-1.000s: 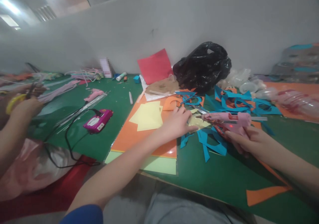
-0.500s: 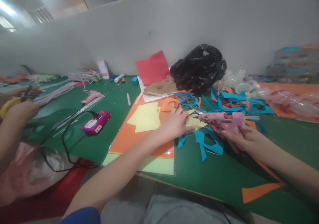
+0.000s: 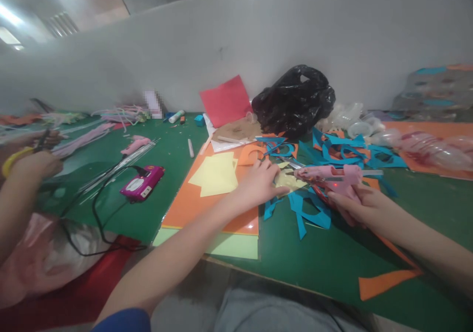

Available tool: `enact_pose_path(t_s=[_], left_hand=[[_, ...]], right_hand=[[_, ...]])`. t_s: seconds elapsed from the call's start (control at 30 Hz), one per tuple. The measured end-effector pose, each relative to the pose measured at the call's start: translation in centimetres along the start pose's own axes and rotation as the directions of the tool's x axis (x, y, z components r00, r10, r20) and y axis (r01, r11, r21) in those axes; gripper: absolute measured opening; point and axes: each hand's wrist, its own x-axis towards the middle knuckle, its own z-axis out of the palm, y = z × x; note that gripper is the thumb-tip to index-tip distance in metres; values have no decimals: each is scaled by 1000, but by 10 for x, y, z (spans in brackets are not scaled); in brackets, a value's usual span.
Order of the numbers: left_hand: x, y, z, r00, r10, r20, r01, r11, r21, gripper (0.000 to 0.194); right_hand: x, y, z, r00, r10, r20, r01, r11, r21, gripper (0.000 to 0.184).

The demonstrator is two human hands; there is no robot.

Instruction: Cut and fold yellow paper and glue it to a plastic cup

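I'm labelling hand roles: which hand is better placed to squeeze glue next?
Probably the right hand: it holds a pink glue gun aimed toward a yellow piece by the left hand.

Bare left forearm [image 3: 192, 241] slants forward from lower left; left hand [image 3: 257, 182] palm down. Bare right hand [image 3: 356, 204] curled in grip.

Glue stick [image 3: 373, 173], above the right-hand fingers [image 3: 344, 202]: stands out slightly less from the pink glue gun [image 3: 321, 173] than a second ago. Yellow-handled tool [image 3: 14, 160], in a co-worker's fingers [image 3: 51, 160]: sits slightly right of its half-second-earlier place.
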Motion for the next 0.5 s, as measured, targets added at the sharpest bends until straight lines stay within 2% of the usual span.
enact_pose_path(t_s=[0.3,0.5], left_hand=[[0,-1,0,1000,11,-28,-11,1000,-18,39],[0,0,-1,1000,-5,-2,5,1000,-11,41]], right_hand=[[-2,-3,1,1000,-14,4,14,1000,17,68],[-3,-4,1,1000,-12,-15,12,1000,12,69]])
